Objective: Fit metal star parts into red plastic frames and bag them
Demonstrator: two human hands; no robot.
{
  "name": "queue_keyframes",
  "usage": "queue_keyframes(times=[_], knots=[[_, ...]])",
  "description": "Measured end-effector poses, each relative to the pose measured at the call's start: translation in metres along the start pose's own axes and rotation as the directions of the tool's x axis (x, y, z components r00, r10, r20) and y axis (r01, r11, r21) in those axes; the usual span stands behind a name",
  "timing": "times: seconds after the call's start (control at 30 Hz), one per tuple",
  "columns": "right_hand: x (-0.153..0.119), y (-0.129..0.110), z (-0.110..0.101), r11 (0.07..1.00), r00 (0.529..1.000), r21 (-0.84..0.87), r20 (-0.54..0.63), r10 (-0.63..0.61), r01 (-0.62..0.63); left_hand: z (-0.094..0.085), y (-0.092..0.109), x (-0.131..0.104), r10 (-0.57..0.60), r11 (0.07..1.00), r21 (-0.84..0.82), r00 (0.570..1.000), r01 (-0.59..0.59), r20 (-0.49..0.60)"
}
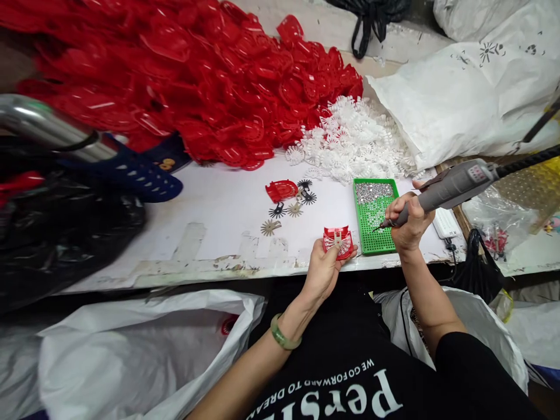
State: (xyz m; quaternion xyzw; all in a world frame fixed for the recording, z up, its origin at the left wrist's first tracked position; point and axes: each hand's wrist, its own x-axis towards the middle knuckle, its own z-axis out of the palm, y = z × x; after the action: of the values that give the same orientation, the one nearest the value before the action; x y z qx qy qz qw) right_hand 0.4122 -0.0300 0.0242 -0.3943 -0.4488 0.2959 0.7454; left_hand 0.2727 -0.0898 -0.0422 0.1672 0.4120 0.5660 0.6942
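Observation:
Near the table's front edge, my left hand [322, 267] grips a red plastic part [345, 249], the thumb pressing a white fan-shaped piece [336, 238] on its face. My right hand [409, 224] is wrapped round a grey electric screwdriver [455, 185], whose cord runs off to the right. The screwdriver's tip points down over a green perforated tray [359, 217] of small metal screws [374, 192]; whether it touches one I cannot tell. Left of the tray lie another red part [281, 191] and several loose black and beige spoked pieces [296, 209].
A large heap of red plastic parts [245, 87] fills the back left, beside a pile of white spoked pieces [350, 140]. A white sack [455, 99] stands at the back right. A metal tube with a blue end [140, 175] juts in from the left. Open sacks [131, 350] sit below the edge.

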Motion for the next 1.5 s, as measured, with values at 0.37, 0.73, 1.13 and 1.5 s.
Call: queue_keyframes(times=[0.37, 0.73, 1.13, 1.5], knots=[[-0.044, -0.005, 0.048, 0.971, 0.981, 0.225, 0.188, 0.037, -0.079, 0.01, 0.013, -0.011, 0.01, 0.998, 0.055, 1.0, -0.009, -0.01], [-0.047, 0.004, 0.051, 0.959, 0.976, 0.277, 0.218, -0.003, -0.059, 0.009, 0.016, -0.012, -0.001, 0.999, 0.034, 1.0, 0.001, -0.005], [-0.048, 0.007, 0.046, 0.992, 0.981, 0.101, 0.187, 0.051, -0.07, 0.008, 0.016, -0.009, -0.029, 0.999, -0.04, 0.999, 0.03, 0.034], [-0.049, 0.008, 0.048, 0.983, 0.977, 0.172, 0.213, 0.021, -0.059, 0.01, 0.018, -0.01, -0.006, 1.0, 0.019, 1.0, 0.006, -0.003]])
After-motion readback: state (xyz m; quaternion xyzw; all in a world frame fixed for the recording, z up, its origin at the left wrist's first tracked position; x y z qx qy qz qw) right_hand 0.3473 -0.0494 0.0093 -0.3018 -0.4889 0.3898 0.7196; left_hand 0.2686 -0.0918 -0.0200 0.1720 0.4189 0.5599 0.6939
